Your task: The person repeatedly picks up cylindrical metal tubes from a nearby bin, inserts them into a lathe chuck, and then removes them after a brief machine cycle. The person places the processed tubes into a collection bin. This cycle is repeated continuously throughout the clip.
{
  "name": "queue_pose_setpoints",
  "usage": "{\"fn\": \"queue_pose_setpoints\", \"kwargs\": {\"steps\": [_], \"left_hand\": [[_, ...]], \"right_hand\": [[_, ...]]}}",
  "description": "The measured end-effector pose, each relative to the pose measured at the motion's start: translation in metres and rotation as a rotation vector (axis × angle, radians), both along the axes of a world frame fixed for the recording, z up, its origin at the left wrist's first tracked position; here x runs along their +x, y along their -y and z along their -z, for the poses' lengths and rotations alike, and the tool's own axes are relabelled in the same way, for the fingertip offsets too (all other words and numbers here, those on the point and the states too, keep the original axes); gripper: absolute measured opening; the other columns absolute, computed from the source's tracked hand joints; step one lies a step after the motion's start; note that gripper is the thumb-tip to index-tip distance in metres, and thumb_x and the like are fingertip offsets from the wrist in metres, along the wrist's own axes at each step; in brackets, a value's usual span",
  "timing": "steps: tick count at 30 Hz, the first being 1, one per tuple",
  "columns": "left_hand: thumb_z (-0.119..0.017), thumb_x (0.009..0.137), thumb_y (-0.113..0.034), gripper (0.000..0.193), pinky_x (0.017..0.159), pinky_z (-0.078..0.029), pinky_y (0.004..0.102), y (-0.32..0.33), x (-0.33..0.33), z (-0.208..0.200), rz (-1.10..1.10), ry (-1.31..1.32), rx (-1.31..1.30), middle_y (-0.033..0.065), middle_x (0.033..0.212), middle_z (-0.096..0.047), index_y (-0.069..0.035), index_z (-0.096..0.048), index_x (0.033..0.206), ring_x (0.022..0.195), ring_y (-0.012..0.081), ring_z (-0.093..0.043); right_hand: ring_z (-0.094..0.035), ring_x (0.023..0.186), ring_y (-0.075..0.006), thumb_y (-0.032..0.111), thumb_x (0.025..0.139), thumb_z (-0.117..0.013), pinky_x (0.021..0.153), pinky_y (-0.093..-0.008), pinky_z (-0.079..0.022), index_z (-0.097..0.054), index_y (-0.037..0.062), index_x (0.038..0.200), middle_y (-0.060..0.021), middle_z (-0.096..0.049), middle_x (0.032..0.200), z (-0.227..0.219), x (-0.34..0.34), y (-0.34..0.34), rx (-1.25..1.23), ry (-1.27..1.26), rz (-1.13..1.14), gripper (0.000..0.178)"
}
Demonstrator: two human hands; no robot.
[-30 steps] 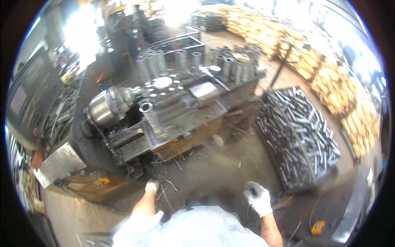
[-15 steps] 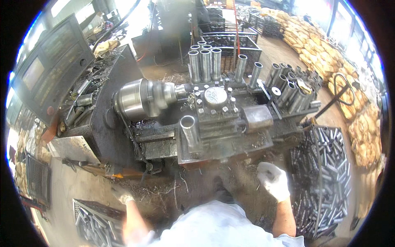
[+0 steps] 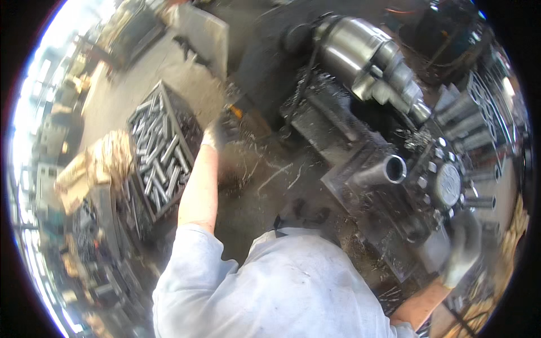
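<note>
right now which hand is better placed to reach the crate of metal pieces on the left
Left, probably: the left hand appears close beside the crate, while the right hand is across the view, near the machine.

The left hand [image 3: 214, 137], gloved and blurred, hangs just beside a dark crate [image 3: 185, 115] heaped with short metal pieces [image 3: 160, 160], with tan wrapping [image 3: 98, 166] lying at the crate's far side. The right hand [image 3: 465, 242], also gloved and smeared by motion, is near the round-topped tool post [image 3: 449, 185] of a lathe, though whether its fingers touch anything cannot be told. Between the hands, a hollow metal tube [image 3: 372, 176] stands on the machine below the shiny stepped chuck [image 3: 358, 50], more tubes [image 3: 470, 115] cluster beyond the tool post, and curled shavings [image 3: 276, 176] litter the floor [image 3: 242, 197].
</note>
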State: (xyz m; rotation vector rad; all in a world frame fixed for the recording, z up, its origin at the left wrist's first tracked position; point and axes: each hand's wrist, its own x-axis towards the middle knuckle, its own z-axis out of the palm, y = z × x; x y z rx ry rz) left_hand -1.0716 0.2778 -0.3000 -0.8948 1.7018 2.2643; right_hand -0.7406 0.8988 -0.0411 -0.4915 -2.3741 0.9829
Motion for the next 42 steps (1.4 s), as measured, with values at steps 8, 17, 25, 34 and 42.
{"fn": "queue_pose_setpoints", "kwargs": {"steps": [8, 17, 25, 34, 42], "left_hand": [[-0.059, 0.102, -0.051, 0.068, 0.109, -0.048, 0.0449, 0.022, 0.197, 0.156, 0.276, 0.036, -0.735, 0.0277, 0.140, -0.067, 0.006, -0.064, 0.140, 0.128, 0.0392, -0.065], [-0.051, 0.106, -0.026, 0.044, 0.117, -0.048, 0.0446, 0.036, 0.378, 0.253, 1.722, 0.235, -1.194, 0.0266, 0.152, -0.059, -0.011, -0.068, 0.143, 0.140, 0.0356, -0.060], [-0.061, 0.102, -0.028, 0.034, 0.063, -0.057, 0.0436, 0.003, 0.243, 0.238, 0.707, 0.422, -0.578, 0.0164, 0.090, -0.072, 0.000, -0.065, 0.122, 0.072, 0.0277, -0.070], [-0.062, 0.103, -0.026, 0.036, 0.076, -0.059, 0.0404, -0.043, 0.163, 0.204, 0.690, 0.032, -0.762, 0.0176, 0.098, -0.078, 0.002, -0.071, 0.124, 0.084, 0.0262, -0.076], [-0.064, 0.105, -0.044, 0.043, 0.061, -0.056, 0.0393, -0.038, 0.207, 0.206, 0.850, 0.446, -0.582, 0.0118, 0.081, -0.075, -0.003, -0.075, 0.111, 0.068, 0.0227, -0.073]], "right_hand": [[-0.078, 0.098, -0.0364, 0.030, 0.087, -0.071, 0.088, -0.0442, -0.060, -0.076, 0.0001, 0.120, -0.0262, -0.077, 0.100, -0.043, -0.211, -0.013, 0.651, 0.411, -0.540, 0.045], [-0.077, 0.090, -0.0326, 0.034, 0.075, -0.078, 0.081, -0.0455, -0.061, -0.083, 0.0105, 0.100, -0.0188, -0.080, 0.096, 0.020, -0.283, -0.019, 0.658, 0.951, -0.777, 0.035], [-0.076, 0.104, -0.0355, 0.034, 0.082, -0.078, 0.096, -0.0461, -0.059, -0.078, 0.0114, 0.123, -0.0187, -0.078, 0.114, -0.011, -0.267, 0.016, 0.431, 0.555, -0.738, 0.047], [-0.075, 0.108, -0.0413, 0.029, 0.086, -0.072, 0.091, -0.0478, -0.061, -0.074, 0.0057, 0.127, -0.0253, -0.076, 0.120, -0.020, -0.326, -0.060, 0.649, 0.612, -0.259, 0.047], [-0.076, 0.093, -0.0379, 0.042, 0.072, -0.085, 0.085, -0.0442, -0.062, -0.072, 0.0015, 0.118, -0.0217, -0.079, 0.105, 0.024, -0.312, -0.035, 0.497, 0.779, -0.549, 0.063]]}}
